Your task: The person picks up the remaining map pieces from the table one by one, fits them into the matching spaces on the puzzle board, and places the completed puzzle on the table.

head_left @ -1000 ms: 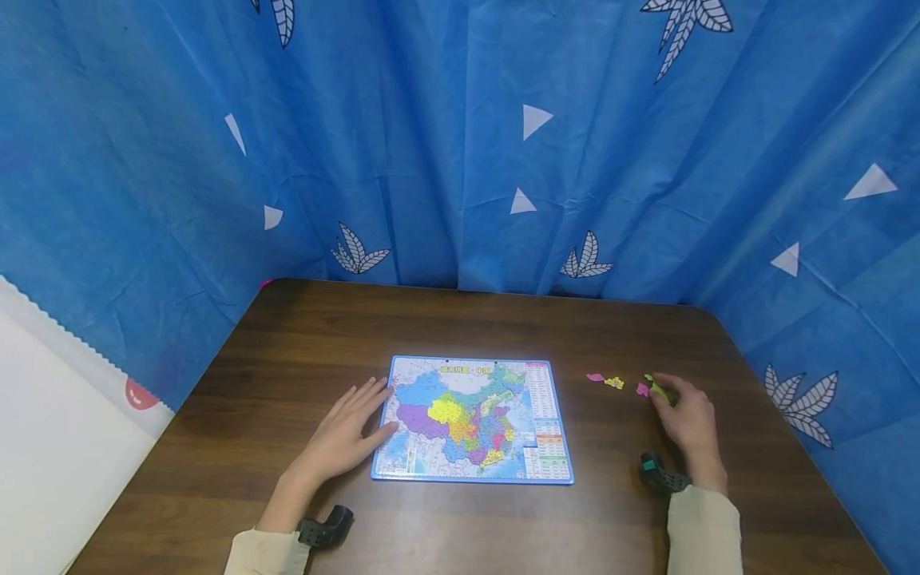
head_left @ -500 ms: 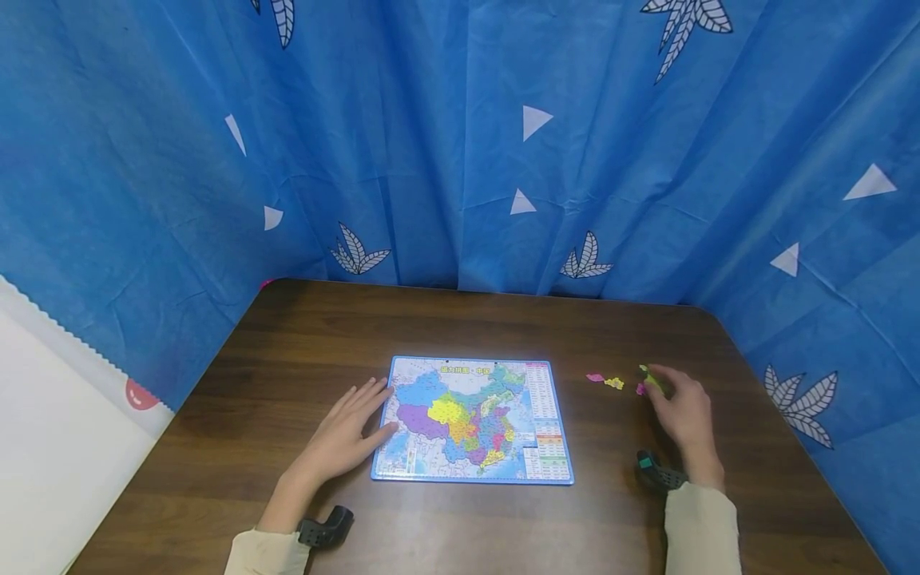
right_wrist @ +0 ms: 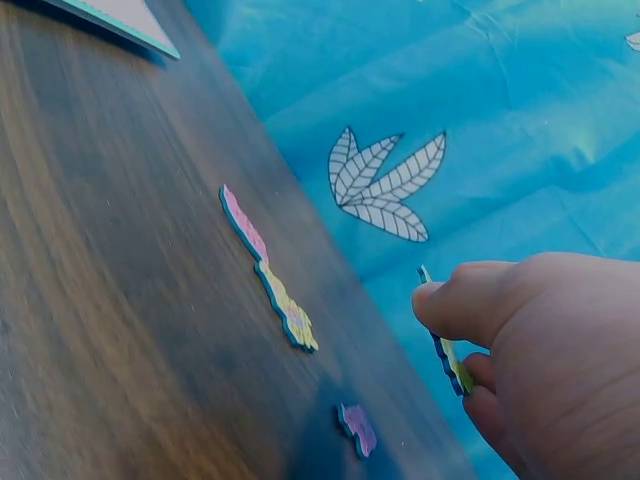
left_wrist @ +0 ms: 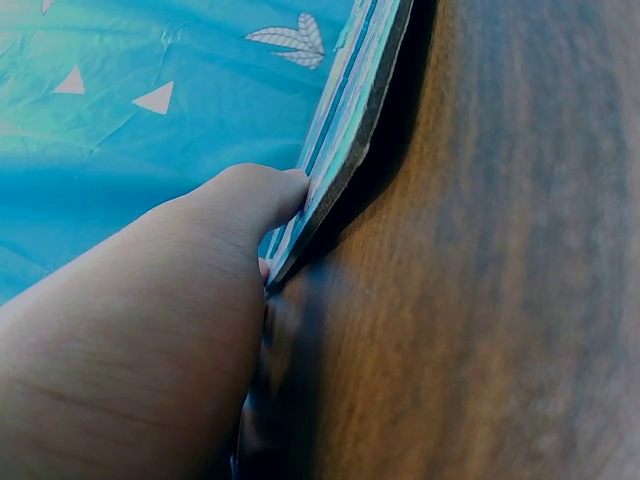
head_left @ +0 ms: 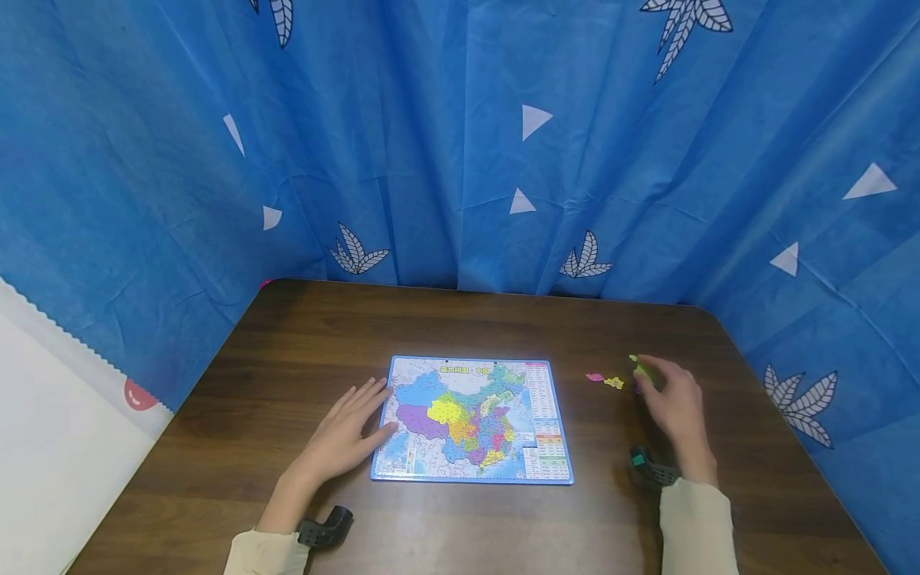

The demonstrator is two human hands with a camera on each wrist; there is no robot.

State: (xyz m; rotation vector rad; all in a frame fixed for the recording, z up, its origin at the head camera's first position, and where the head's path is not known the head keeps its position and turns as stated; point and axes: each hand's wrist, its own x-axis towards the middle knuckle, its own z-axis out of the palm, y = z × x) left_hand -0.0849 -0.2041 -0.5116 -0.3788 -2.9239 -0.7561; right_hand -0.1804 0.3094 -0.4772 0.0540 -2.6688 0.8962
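Note:
A map puzzle board (head_left: 424, 465) with a blue rim and multicoloured regions lies flat on the table. My left hand (head_left: 343, 435) rests at its left edge with fingers spread; in the left wrist view the thumb (left_wrist: 270, 195) touches the board's edge. Right of the board, my right hand (head_left: 676, 403) pinches a yellow-green puzzle piece (right_wrist: 449, 362) between thumb and fingers, raised off the tabletop. Below it lies a purple-pink puzzle piece (right_wrist: 358, 428), mostly covered by the hand in the head view. A yellow puzzle piece (head_left: 614, 383) and a pink puzzle piece (head_left: 595, 377) lie between that hand and the board.
The dark wooden table (head_left: 345, 319) reaches back to a blue curtain (head_left: 431, 160) printed with leaves and triangles. Black wrist cameras sit on both wrists, the left camera (head_left: 327, 527) and the right camera (head_left: 652, 467). White cloth (head_left: 57, 431) hangs at the left.
My right hand has lifted the yellow-green puzzle piece and moved slightly left and away from me, over the purple-pink piece. The left hand and the board have stayed in place.

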